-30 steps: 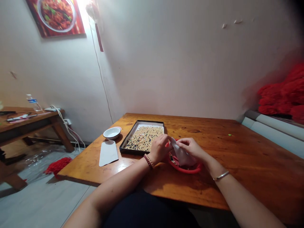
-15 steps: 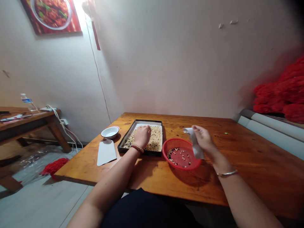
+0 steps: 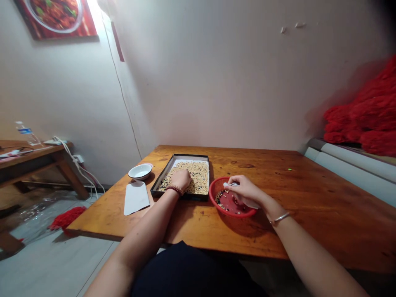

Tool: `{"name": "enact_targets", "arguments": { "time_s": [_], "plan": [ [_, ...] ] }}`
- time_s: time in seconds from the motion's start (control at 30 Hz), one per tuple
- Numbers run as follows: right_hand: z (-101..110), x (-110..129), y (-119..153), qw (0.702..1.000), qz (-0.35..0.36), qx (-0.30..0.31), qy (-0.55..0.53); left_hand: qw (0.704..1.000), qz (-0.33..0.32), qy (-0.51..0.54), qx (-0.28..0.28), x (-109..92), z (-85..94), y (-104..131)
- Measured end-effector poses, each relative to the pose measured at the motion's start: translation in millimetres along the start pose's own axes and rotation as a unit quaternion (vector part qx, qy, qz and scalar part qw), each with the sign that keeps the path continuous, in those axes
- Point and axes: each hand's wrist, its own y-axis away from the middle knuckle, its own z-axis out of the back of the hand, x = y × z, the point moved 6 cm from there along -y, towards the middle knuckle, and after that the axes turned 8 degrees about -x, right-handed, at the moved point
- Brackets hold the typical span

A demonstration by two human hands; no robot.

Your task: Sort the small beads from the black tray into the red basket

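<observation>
My left hand [image 3: 181, 180] is down in a shallow black-edged tray [image 3: 155, 185], its fingers curled in over the beans [image 3: 199, 172], which are mostly pale yellow with dark ones among them. What those fingers hold, if anything, is hidden. Over the right side of a red plastic basket [image 3: 214, 183], my right hand [image 3: 246, 192] is closed on a limp white cloth [image 3: 232, 185]. Part of the cloth hangs below the hand into the basket. Some pale and dark beans [image 3: 220, 199] lie scattered on the basket's floor.
Left of the tray, a white enamel bowl [image 3: 140, 171] stands behind a flat white sheet [image 3: 136, 198] on the wooden table [image 3: 262, 161]. A side table with a water bottle [image 3: 28, 134] is at far left. Red fabric [image 3: 365, 117] is piled at right.
My right hand has lowered and moved left with the white cloth, from beside the basket to over it. My left hand stays in the tray, slightly lower. The view has shifted a little.
</observation>
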Motion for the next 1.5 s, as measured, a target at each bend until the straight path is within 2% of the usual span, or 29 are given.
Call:
{"name": "enact_targets", "arguments": {
  "time_s": [0.33, 0.6, 0.7, 0.83, 0.93, 1.03, 1.13, 1.2, 1.4, 1.5],
  "plan": [
    [0.3, 15.7, 0.3, 0.988, 0.111, -0.014, 0.11, 1.0, -0.001, 0.006, 0.024, -2.4, -5.5, -1.1],
    [0.2, 7.1, -2.9, 0.99, 0.096, -0.02, 0.105, 0.999, -0.015, 0.022, 0.035, -8.5, -3.9, 3.1],
    [0.8, 4.0, -4.5, 0.99, 0.083, -0.033, 0.105, 0.999, -0.021, 0.026, 0.017, -10.4, -2.3, 3.9],
    [1.1, 0.5, -6.3, 0.991, 0.077, -0.037, 0.103, 0.997, -0.04, 0.038, -0.054, -15.6, 9.3, 5.7],
    [3.2, -1.5, -7.4, 0.989, 0.073, -0.051, 0.117, 0.982, -0.094, 0.091, -0.136, -30.6, 23.4, 11.6],
    [4.9, -2.2, -8.0, 0.987, 0.072, -0.067, 0.128, 0.926, -0.227, 0.218, -0.207, -58.8, 35.4, 27.6],
    [5.3, -4.8, -9.3, 0.989, 0.063, -0.076, 0.114, 0.87, -0.353, 0.289, -0.19, -85.7, 33.8, 47.9],
    [4.9, -7.6, -11.0, 0.991, 0.056, -0.075, 0.095, 0.858, -0.399, 0.273, -0.172, -96.9, 28.5, 58.1],
    [6.2, -9.7, -13.8, 0.995, 0.047, -0.083, 0.034, 0.86, -0.413, 0.233, -0.189, -100.8, 22.0, 65.5],
    [1.8, -5.9, -11.5, 0.998, 0.041, -0.046, 0.013, 0.856, -0.398, 0.251, -0.215, -99.6, 23.1, 65.5]
  ]
}}
